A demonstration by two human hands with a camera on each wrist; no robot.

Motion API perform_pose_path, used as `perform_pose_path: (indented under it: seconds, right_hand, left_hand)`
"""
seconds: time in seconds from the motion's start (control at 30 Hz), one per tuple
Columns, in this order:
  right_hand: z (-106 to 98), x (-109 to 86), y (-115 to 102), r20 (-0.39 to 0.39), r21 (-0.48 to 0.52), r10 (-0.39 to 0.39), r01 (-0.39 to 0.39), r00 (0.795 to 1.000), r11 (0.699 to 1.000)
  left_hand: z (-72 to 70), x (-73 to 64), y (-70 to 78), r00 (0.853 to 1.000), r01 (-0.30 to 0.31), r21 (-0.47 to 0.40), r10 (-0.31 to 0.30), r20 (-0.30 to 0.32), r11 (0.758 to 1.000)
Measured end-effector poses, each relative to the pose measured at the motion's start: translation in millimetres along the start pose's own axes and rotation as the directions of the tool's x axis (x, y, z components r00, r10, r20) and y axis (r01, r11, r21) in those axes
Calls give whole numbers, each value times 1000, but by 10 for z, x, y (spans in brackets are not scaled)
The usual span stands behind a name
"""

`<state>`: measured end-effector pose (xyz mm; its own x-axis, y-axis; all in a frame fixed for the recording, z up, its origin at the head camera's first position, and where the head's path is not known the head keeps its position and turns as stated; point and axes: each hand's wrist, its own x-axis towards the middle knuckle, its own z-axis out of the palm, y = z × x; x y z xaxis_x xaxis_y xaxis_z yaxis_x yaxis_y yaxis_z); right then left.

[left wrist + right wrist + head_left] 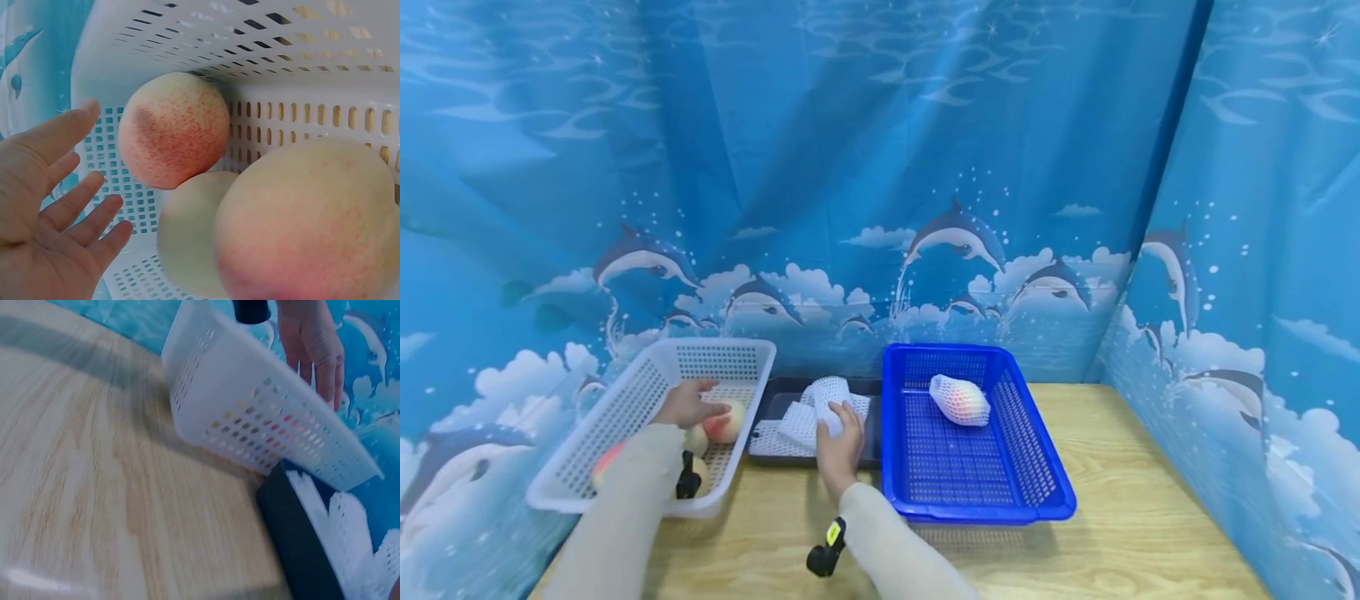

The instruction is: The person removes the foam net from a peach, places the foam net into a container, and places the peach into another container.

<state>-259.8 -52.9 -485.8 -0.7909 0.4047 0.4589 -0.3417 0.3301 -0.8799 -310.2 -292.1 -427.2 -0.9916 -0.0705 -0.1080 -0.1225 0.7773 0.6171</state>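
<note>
My left hand [688,406] reaches into the white basket [655,367] of peaches. In the left wrist view its fingers are spread beside a red-speckled peach [175,131], with a gap between them. A pale peach [194,234] and a larger blushed one [306,219] lie nearer that camera. At the black tray [767,408], my right hand [841,446] holds a white foam net sleeve [830,392] between thumb and fingers. More foam nets [797,423] lie under and beside it. Only a sliver of the right hand shows in its own wrist view.
A blue basket [1045,450] stands right of the tray, with one peach in a foam net [960,400] inside. All three containers sit side by side on a wooden table [1120,500]. A blue dolphin-print curtain [865,167] hangs behind and along the sides.
</note>
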Motion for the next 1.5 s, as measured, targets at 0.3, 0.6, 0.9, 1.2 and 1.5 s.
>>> perform_pose_path:
  seconds: [0.3,0.6,0.9,1.2,1.5]
  right_hand:
    - [-60,122,-215,35,112,46,-50,998,992]
    - [-210,262,-338,133,184,77,-101,988,978]
    - [-422,394,-361,228,127,103,-134,968,983]
    - [-697,583,-367,293,145,84,-132,952,981]
    - [-958,802,-261,290,66,110,-134,951,989]
  left_hand:
    - [-81,-57,-12,999,29,-82,-28,19,996]
    - [-111,-224,103,999,27,-108,-25,22,994]
    - [-103,-355,196,999,-37,-75,38,15,997]
    - [-30,-506,206,995,-100,-103,101,10,990]
    - [49,-625,269,994,-111,-135,110,-10,985]
